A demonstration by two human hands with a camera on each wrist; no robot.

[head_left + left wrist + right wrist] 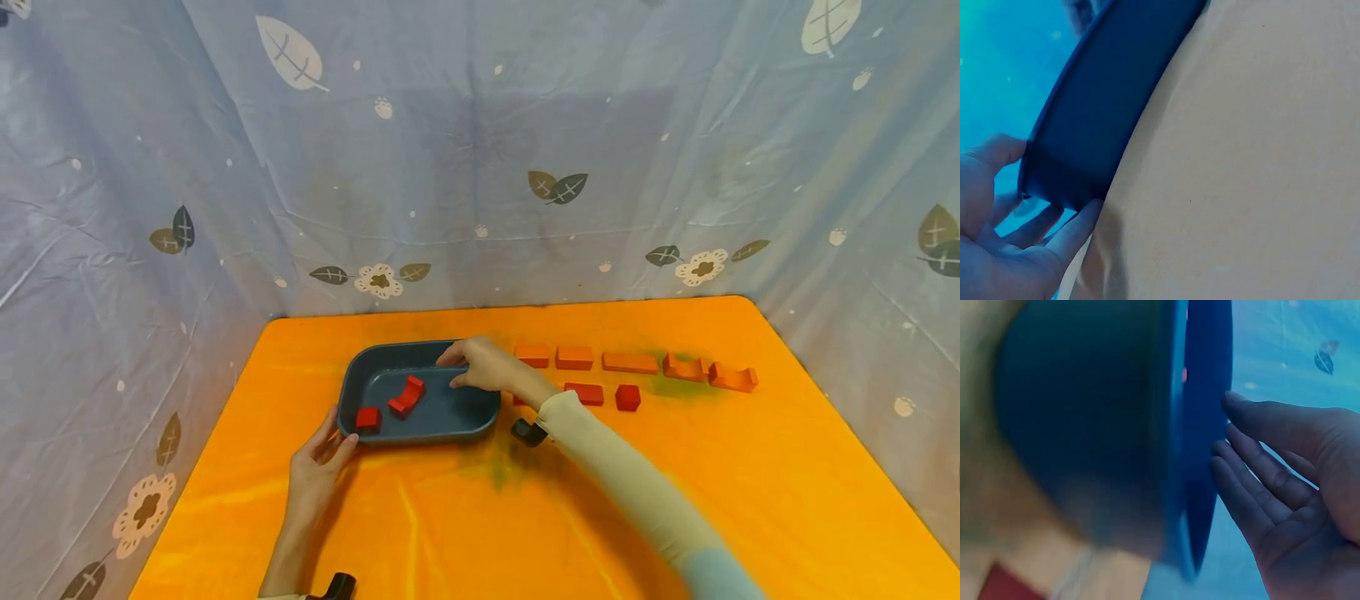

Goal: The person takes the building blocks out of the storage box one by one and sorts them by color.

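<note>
A dark blue-grey tray (420,435) with rounded corners sits on the table's left half. Inside it lie a red cube (367,419) and a red block with a curved notch (407,397). My left hand (318,467) grips the tray's near left corner, thumb at the rim and fingers against the outer wall, as the left wrist view (1029,250) shows. Over the tray's right back part hovers my right hand (483,367). In the right wrist view its thumb and fingers (1254,494) are apart, with no block between them.
Right of the tray, a back row holds orange blocks (573,358), a long flat block (628,362) and notched blocks (733,377). A front row has a red block (583,394) and red cube (627,397); my right forearm partly hides it. Patterned curtains (480,150) enclose the table.
</note>
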